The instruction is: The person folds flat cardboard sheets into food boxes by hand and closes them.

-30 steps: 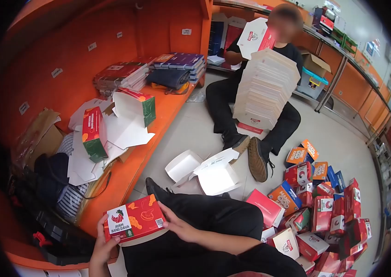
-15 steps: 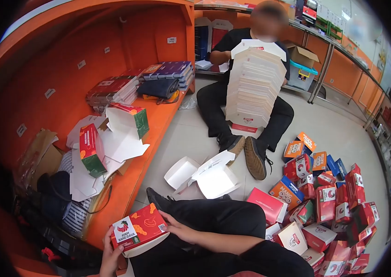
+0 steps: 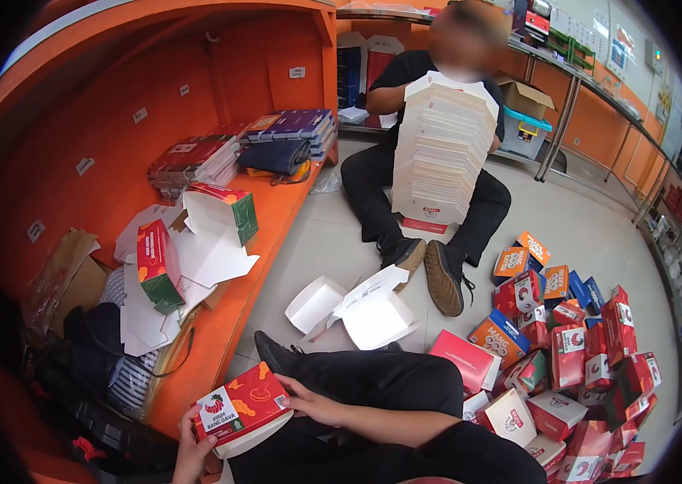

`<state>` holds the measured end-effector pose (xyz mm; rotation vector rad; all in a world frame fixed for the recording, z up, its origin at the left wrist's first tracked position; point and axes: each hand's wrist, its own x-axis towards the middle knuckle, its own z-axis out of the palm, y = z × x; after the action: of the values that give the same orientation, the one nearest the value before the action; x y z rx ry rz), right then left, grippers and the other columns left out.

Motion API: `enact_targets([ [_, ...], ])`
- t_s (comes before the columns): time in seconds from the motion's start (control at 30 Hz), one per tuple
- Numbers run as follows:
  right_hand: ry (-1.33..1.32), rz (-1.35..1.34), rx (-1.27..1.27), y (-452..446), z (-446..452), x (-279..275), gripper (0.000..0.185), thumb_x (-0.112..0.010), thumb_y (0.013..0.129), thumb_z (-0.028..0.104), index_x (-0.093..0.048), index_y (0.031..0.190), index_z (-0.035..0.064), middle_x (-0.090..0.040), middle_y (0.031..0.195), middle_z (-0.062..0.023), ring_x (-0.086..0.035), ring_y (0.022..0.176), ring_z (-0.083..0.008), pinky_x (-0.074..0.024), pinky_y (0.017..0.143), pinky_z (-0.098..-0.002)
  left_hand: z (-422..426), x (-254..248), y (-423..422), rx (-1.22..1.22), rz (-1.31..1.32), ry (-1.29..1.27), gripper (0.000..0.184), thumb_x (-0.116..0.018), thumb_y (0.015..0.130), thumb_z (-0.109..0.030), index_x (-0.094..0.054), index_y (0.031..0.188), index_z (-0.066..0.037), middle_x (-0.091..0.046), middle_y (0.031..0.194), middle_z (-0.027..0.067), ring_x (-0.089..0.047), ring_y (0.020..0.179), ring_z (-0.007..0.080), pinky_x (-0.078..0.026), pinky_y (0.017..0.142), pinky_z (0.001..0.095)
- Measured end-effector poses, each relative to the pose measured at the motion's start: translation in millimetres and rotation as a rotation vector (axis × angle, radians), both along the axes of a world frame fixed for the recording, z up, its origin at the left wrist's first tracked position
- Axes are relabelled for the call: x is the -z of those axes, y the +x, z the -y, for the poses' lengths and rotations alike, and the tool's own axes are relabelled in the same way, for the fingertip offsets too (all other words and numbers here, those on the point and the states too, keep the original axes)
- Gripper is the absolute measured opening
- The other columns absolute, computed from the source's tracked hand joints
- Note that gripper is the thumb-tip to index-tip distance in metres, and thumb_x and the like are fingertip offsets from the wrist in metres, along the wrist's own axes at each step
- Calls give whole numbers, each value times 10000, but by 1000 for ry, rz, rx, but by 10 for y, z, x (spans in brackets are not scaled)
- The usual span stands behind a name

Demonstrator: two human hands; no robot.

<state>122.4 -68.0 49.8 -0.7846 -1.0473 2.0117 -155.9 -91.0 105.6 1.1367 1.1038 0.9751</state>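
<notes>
A red folded food box [image 3: 246, 407] with a white label, yellow drawings and pale lower sides lies over my lap, lid side up. My left hand [image 3: 190, 453] grips its left end, thumb on the near edge. At the right end my right hand [image 3: 307, 401] holds the corner, its fingers partly hidden by the box. Beyond my legs, white unfolded-looking open boxes [image 3: 377, 319] rest on the floor. To my left, partly folded red-and-green boxes [image 3: 157, 262] sit on the orange shelf.
A heap of red, orange and blue boxes [image 3: 568, 343] covers the floor at right. Opposite sits a person [image 3: 369, 194] holding a tall stack of nested cartons [image 3: 442, 153]. Flat printed packs [image 3: 196, 157] and a dark pouch [image 3: 275, 156] lie on the orange shelf [image 3: 264, 234].
The red box has tilted slightly in my hands and my left hand has shifted a little on its end. The person opposite has barely moved.
</notes>
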Motion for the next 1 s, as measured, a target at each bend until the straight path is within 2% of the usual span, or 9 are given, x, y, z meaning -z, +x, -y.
enact_targets([
  [0.2,80,40,5,-16,-23,191,670,-491,902,345,-112,1424,165,-379,1309,-132,-412,1159,-184,-381,916,-322,28,-91,78,-9,390,-83,747,-667,741,-215,-267,1355,-69,-372,1305,119,-389,1208,228,-330,1007,375],
  [0.3,90,56,-23,-5,-14,179,682,-509,894,325,-109,1422,162,-341,1344,-128,-436,1126,-183,-393,893,-308,-26,86,-83,9,-57,39,733,-612,748,-140,-246,1379,-70,-364,1317,120,-375,1220,230,-311,1022,365],
  [0.33,105,67,-6,-16,-15,180,687,-517,889,318,-108,1421,168,-324,1358,-124,-438,1117,-181,-400,878,-309,-6,-18,-21,15,-148,95,672,-486,750,49,-249,1374,-29,-280,1315,115,-337,1242,224,-307,1030,337],
  [0.47,143,106,50,-28,-8,103,697,-533,880,294,-104,1418,184,-254,1403,-81,-442,1106,-175,-420,854,-315,-99,410,-138,-170,-135,198,520,-464,849,-85,-298,1330,20,-436,1260,178,-439,1174,232,-358,989,361],
  [0.57,32,162,39,-35,-18,154,738,-581,853,307,-104,1409,208,-240,1415,-88,-501,1073,-191,-444,847,-332,-31,321,140,-257,66,50,653,-462,897,-402,-177,1416,-126,-282,1416,108,-332,1277,251,-297,1044,402],
  [0.63,18,44,73,26,10,40,744,-569,859,284,-81,1415,205,-238,1414,-76,-464,1114,-190,-435,859,-336,-107,406,223,-206,254,71,679,-293,907,-551,-190,1412,-110,-321,1398,131,-331,1276,257,-257,1052,438],
  [0.7,88,-41,155,66,-34,62,743,-549,871,249,-55,1422,194,-219,1418,-71,-433,1150,-184,-418,886,-337,-210,365,168,-50,315,64,780,-303,859,-636,-174,1412,-102,-319,1396,122,-340,1269,265,-272,1039,452],
  [0.87,372,-207,280,321,-101,-163,773,-511,862,113,16,1428,106,-117,1458,-125,-279,1295,-231,-250,1046,-364,-330,-389,627,134,201,272,952,-433,777,-676,-69,1419,-75,-251,1424,116,-314,1280,270,-273,1034,437],
  [1.0,598,-191,410,564,-81,-317,812,-510,859,159,69,1423,88,-114,1455,-138,-168,1336,-231,-145,1075,-355,-399,-749,1049,189,74,372,1054,-571,721,-607,-17,1424,-53,-208,1430,144,-286,1293,258,-267,1036,406],
])
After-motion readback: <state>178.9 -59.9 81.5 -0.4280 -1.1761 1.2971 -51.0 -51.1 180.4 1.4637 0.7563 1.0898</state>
